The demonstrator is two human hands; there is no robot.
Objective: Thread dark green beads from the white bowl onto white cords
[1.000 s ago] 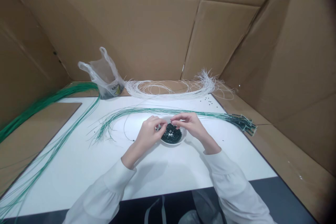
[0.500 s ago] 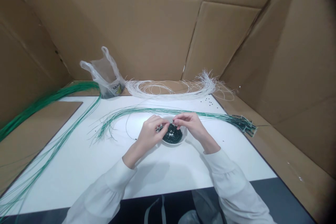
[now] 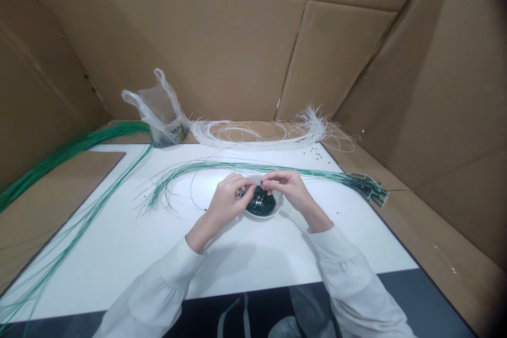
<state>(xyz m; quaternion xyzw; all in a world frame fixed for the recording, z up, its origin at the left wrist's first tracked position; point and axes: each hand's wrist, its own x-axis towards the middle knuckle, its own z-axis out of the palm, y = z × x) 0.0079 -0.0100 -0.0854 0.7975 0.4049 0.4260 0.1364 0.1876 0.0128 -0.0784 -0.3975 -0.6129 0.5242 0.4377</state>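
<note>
Above a white bowl [image 3: 280, 206] of small dark green beads [image 3: 262, 205], my two hands nearly meet at the fingertips. My left hand [image 3: 228, 196] is closed in a pinch over the bowl's left side, apparently on a thin cord [image 3: 191, 193] that loops out on the left, with a dark speck at its lower bend. Thumb and forefinger of my right hand [image 3: 287, 187] press together at the bowl's upper right. Whatever is between them is too small to make out. Behind the bowl lies a bundle of green strands [image 3: 222, 166].
The green bundle ends in dark beaded strands [image 3: 366, 188] on the right. Coiled white cords [image 3: 253, 143] lie at the back beside a plastic bag [image 3: 170, 129]. More green cords [image 3: 79, 143] hang at left. Loose beads [image 3: 317, 156] dot the white board [image 3: 253, 274]. Cardboard walls [image 3: 245, 53] enclose the table.
The view has shifted very slightly. Both hands keep their pinch over the bowl, with hardly any visible finger movement.
</note>
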